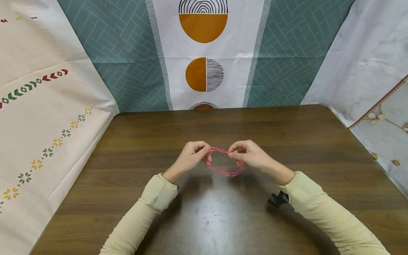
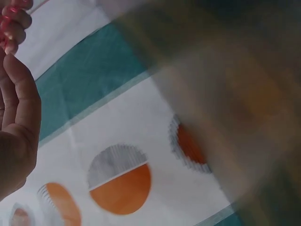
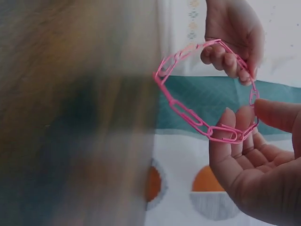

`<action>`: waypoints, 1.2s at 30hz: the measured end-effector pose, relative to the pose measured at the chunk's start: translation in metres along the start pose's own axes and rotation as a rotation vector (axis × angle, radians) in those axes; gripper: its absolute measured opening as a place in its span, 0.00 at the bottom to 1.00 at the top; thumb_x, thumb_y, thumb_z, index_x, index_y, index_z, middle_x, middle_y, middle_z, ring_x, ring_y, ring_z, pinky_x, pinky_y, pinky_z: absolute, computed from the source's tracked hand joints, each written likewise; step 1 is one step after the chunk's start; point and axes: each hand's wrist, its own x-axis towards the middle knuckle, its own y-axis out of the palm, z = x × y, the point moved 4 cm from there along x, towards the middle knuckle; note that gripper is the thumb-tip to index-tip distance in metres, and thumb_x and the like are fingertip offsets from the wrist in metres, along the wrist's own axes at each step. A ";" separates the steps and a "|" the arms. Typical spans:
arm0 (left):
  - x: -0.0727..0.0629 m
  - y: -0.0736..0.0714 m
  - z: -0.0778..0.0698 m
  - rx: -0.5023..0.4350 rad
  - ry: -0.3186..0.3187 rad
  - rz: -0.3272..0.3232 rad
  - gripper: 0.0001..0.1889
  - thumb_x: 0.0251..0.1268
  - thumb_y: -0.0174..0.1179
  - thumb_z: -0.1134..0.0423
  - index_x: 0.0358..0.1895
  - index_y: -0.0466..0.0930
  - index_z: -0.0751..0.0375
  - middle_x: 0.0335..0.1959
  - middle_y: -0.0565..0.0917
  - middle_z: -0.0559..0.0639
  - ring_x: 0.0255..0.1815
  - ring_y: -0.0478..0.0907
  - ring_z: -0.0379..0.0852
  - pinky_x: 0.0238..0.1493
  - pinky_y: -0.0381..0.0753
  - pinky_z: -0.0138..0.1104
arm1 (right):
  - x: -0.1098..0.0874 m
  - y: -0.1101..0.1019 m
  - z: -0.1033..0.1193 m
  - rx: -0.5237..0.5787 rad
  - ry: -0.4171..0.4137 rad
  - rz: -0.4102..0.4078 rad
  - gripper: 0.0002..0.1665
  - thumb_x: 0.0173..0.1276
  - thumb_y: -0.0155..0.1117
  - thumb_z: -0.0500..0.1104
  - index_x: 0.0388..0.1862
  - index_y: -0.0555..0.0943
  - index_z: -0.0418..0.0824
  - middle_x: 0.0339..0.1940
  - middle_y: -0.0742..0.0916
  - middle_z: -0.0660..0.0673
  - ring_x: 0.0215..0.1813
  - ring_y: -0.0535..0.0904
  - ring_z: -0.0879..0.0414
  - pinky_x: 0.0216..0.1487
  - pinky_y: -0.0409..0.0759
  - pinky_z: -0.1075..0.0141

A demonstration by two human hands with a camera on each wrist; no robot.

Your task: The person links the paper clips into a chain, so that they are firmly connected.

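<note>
A loop of linked pink paper clips (image 1: 227, 174) hangs just over the middle of the table, between both hands. My left hand (image 1: 190, 154) pinches its left side between thumb and fingers. On the other side, my right hand (image 1: 250, 153) pinches the loop's upper right, the lower links drooping toward me. Seen from the right wrist, the paper clip chain (image 3: 188, 115) makes a ring joining the two hands. Only part of the left hand (image 2: 21, 108) enters the left wrist view, at its left edge, where the chain is mostly out of frame.
Both hands work above a dark brown wooden table (image 1: 143, 131). Behind it hangs a teal and white cloth (image 1: 172, 81) with orange half circles. An embroidered cream cloth (image 1: 35, 134) borders the left side, a marbled white one (image 1: 366, 56) the right. A black wrist device (image 1: 278, 199) shows beneath the right sleeve.
</note>
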 end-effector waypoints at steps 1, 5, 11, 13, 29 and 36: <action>0.001 0.000 0.004 -0.014 -0.026 0.012 0.09 0.66 0.46 0.76 0.29 0.73 0.78 0.21 0.77 0.70 0.19 0.77 0.52 0.31 0.77 0.53 | 0.001 0.000 -0.003 -0.008 0.015 0.012 0.07 0.64 0.57 0.35 0.37 0.76 0.29 0.21 0.78 0.42 0.23 0.74 0.53 0.26 0.75 0.64; 0.006 0.002 0.023 -0.009 -0.118 0.044 0.10 0.67 0.45 0.74 0.31 0.74 0.78 0.21 0.77 0.69 0.19 0.79 0.53 0.33 0.74 0.57 | 0.008 0.002 -0.019 -0.010 0.093 0.025 0.09 0.65 0.57 0.35 0.38 0.75 0.27 0.24 0.77 0.34 0.23 0.74 0.53 0.26 0.77 0.63; 0.023 0.000 0.068 0.103 -0.263 0.054 0.13 0.68 0.46 0.69 0.34 0.74 0.79 0.20 0.80 0.62 0.20 0.80 0.53 0.28 0.79 0.46 | 0.022 0.004 -0.041 -0.029 0.204 -0.021 0.11 0.66 0.55 0.35 0.39 0.74 0.25 0.26 0.78 0.36 0.26 0.75 0.52 0.28 0.79 0.61; 0.029 -0.001 0.084 0.131 -0.304 0.049 0.14 0.68 0.46 0.67 0.35 0.74 0.79 0.19 0.80 0.58 0.19 0.80 0.49 0.25 0.80 0.40 | 0.027 0.005 -0.046 -0.060 0.226 -0.030 0.10 0.66 0.55 0.36 0.38 0.74 0.27 0.26 0.78 0.38 0.27 0.75 0.51 0.28 0.79 0.62; 0.045 0.001 0.093 0.351 -0.449 0.057 0.14 0.66 0.43 0.68 0.33 0.78 0.72 0.16 0.79 0.56 0.13 0.77 0.45 0.19 0.78 0.37 | 0.052 0.006 -0.060 -0.476 0.190 -0.111 0.07 0.60 0.60 0.39 0.26 0.78 0.36 0.20 0.78 0.47 0.22 0.70 0.57 0.25 0.68 0.66; 0.051 0.005 0.093 0.419 -0.520 0.109 0.14 0.67 0.43 0.67 0.31 0.75 0.74 0.16 0.77 0.59 0.15 0.79 0.49 0.19 0.79 0.38 | 0.056 0.006 -0.060 -0.570 0.160 -0.122 0.08 0.58 0.61 0.40 0.23 0.78 0.37 0.18 0.78 0.47 0.23 0.70 0.56 0.25 0.67 0.66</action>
